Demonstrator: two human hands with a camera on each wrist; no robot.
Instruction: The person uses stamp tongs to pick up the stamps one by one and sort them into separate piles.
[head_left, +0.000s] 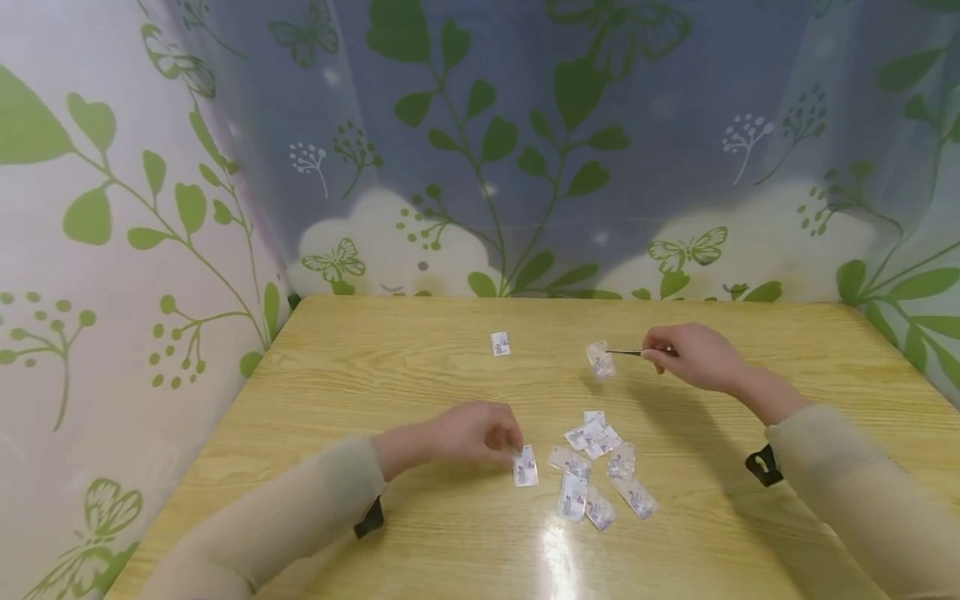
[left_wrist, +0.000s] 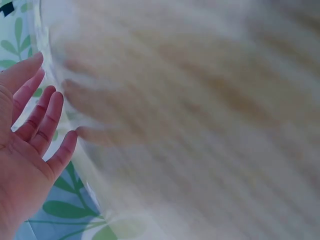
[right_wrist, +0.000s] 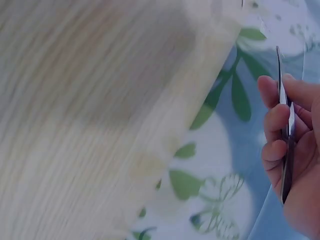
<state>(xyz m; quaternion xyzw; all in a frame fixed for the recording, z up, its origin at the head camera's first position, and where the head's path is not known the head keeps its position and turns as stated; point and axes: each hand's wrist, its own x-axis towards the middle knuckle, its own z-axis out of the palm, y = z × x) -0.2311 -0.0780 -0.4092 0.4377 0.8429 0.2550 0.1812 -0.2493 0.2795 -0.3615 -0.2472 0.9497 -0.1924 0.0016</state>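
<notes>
My right hand (head_left: 693, 354) grips a pair of slim metal tweezers (right_wrist: 283, 95). At their tips, in the head view, hangs a small whitish card-like piece (head_left: 601, 363) with a purplish print, apparently just above the table. The left hand (head_left: 472, 432) is low over the table, its fingertips beside or touching a similar piece (head_left: 527, 467); which of the two I cannot tell. In the left wrist view its fingers (left_wrist: 51, 120) are spread and loosely bent, with nothing visible between them. Several more such pieces (head_left: 574, 493) lie in a loose, partly overlapping cluster between the hands.
One separate piece (head_left: 500, 343) lies toward the back of the wooden table (head_left: 375, 350). A leaf-and-butterfly patterned curtain (head_left: 480, 167) hangs along the table's back edge, with similar fabric at the left. Glare shines on the tabletop below the cluster.
</notes>
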